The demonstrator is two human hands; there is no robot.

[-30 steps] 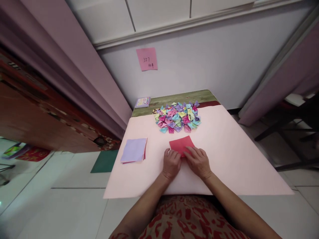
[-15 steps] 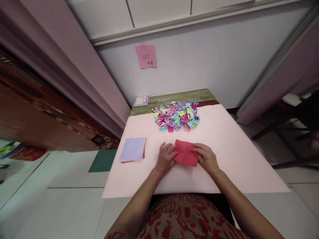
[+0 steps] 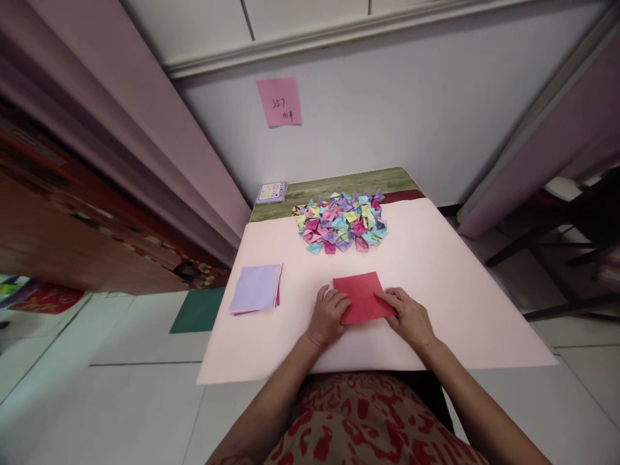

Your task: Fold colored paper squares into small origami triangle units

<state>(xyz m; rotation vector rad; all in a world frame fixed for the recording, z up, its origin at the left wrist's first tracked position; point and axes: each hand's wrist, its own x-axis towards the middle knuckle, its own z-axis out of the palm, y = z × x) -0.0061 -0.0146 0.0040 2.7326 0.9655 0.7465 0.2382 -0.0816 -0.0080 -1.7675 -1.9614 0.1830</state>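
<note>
A red sheet of origami paper (image 3: 362,296) lies near the front of the table, a faint crease across it. At its left edge, my left hand (image 3: 328,318) is closed on the paper, fingertips over the top. My right hand (image 3: 409,314) pinches the right edge, with the index finger stretched along the surface. Beyond the paper sits a pile of small folded paper pieces (image 3: 341,223) in many colours. To the left lies a stack of square paper sheets (image 3: 256,288), lilac on top with red showing beneath.
Pale pink sheeting covers most of the table (image 3: 436,258). On the green strip at the back left is a packet of printed cards or paper (image 3: 272,192). A pink note (image 3: 279,102) is stuck to the wall. Curtains hang at both sides.
The red paper has turned counterclockwise between my hands and now lies flatter. Both hands have shifted slightly to the right and nearer. The view has moved a little.
</note>
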